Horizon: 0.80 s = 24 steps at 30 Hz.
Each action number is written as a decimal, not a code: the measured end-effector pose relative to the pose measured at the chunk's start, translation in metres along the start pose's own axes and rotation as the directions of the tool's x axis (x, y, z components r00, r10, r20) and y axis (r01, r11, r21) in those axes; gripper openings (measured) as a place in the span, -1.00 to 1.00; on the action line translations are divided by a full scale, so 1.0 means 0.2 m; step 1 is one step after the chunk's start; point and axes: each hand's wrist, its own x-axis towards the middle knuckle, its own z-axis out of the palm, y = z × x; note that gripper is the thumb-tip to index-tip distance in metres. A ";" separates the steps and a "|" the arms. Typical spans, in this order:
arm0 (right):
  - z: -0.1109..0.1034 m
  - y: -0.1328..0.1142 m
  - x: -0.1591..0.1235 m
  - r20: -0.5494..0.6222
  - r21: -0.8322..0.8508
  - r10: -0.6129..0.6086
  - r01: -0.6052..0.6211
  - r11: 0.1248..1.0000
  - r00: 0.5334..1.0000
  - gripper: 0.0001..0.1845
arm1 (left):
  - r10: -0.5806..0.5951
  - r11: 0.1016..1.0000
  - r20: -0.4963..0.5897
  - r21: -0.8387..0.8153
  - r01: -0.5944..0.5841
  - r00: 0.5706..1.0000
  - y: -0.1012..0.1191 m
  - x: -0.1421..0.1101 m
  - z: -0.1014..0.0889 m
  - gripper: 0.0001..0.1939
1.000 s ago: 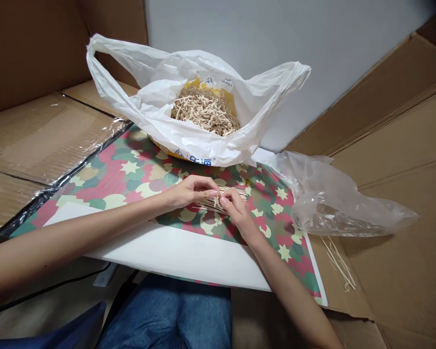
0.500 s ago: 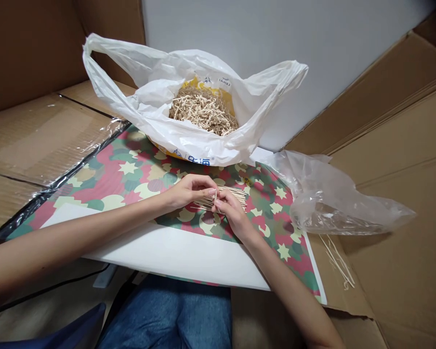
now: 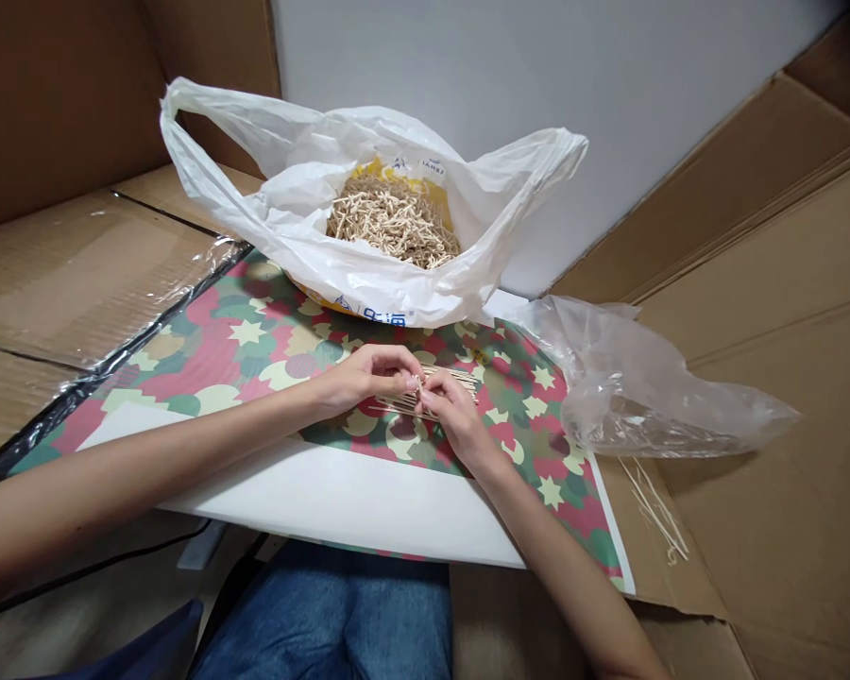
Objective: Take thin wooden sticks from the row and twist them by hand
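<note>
Both hands meet over the patterned table sheet. My left hand (image 3: 381, 371) is closed in a pinch at the top of a small pale strand (image 3: 418, 385), which looks like a thin stick or twisted strip. From the right, my right hand (image 3: 450, 404) pinches the same strand, fingertips nearly touching those of the left. Under and behind the fingers lies a row of thin pale sticks (image 3: 459, 376), partly hidden by the hands. Beyond them stands a white plastic bag (image 3: 290, 247), open at the top and filled with many short pale knotted pieces (image 3: 397, 219).
A clear plastic bag (image 3: 630, 378) lies crumpled at the right edge of the camouflage-patterned sheet (image 3: 233, 364). Several loose pale strips (image 3: 657, 510) rest on cardboard at the right. Cardboard walls (image 3: 772, 312) flank both sides. A white board edge (image 3: 368, 501) runs along the front.
The fingertips have shifted slightly around the small strand, and it shows a little differently between them. Both hands stay in nearly the same place; the whole view has moved slightly.
</note>
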 end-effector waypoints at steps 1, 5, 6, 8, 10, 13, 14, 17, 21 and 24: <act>0.00 0.00 0.00 0.004 0.002 0.002 -0.002 1.000 1.000 -0.91 | -0.004 1.000 0.000 -0.012 0.004 1.000 0.00 0.00 0.00 -0.89; -0.01 0.00 0.00 0.035 0.039 0.043 -0.045 0.998 0.998 -0.91 | -0.012 1.000 -0.003 -0.004 0.012 1.000 0.01 0.00 0.01 -0.88; -0.01 0.00 0.00 0.029 0.048 0.043 -0.044 0.998 0.999 -0.90 | -0.019 1.000 -0.002 0.003 0.019 1.000 0.01 0.00 0.01 -0.87; -0.01 0.00 0.00 -0.004 0.059 0.027 -0.026 0.998 1.000 -0.88 | -0.036 0.999 0.006 0.000 0.036 0.999 0.01 0.00 0.02 -0.82; 0.00 -0.01 0.00 -0.035 0.064 0.015 -0.012 0.998 0.999 -0.86 | -0.043 0.999 0.008 -0.027 0.043 0.999 0.01 -0.01 0.04 -0.80; 0.01 -0.01 0.00 -0.047 0.090 0.020 -0.016 0.996 0.999 -0.85 | -0.028 0.998 -0.003 -0.057 0.028 1.000 0.01 -0.01 0.06 -0.84; 0.01 -0.01 0.00 -0.047 0.096 0.023 -0.018 0.995 0.999 -0.84 | -0.025 0.998 -0.006 -0.056 0.024 1.000 0.01 -0.01 0.06 -0.85; 0.02 -0.02 0.00 -0.054 0.078 0.028 -0.024 0.997 0.998 -0.84 | -0.027 0.999 -0.012 -0.024 0.027 1.000 0.01 -0.01 0.06 -0.83; 0.02 -0.03 0.00 -0.050 0.078 0.015 -0.011 0.997 0.999 -0.85 | 0.003 1.000 0.011 -0.002 -0.003 1.000 0.01 -0.01 0.06 -0.84; 0.01 -0.03 0.00 0.006 0.147 0.066 -0.066 0.987 0.998 -0.87 | 0.014 0.999 0.038 -0.041 -0.012 0.999 0.01 -0.02 0.06 -0.87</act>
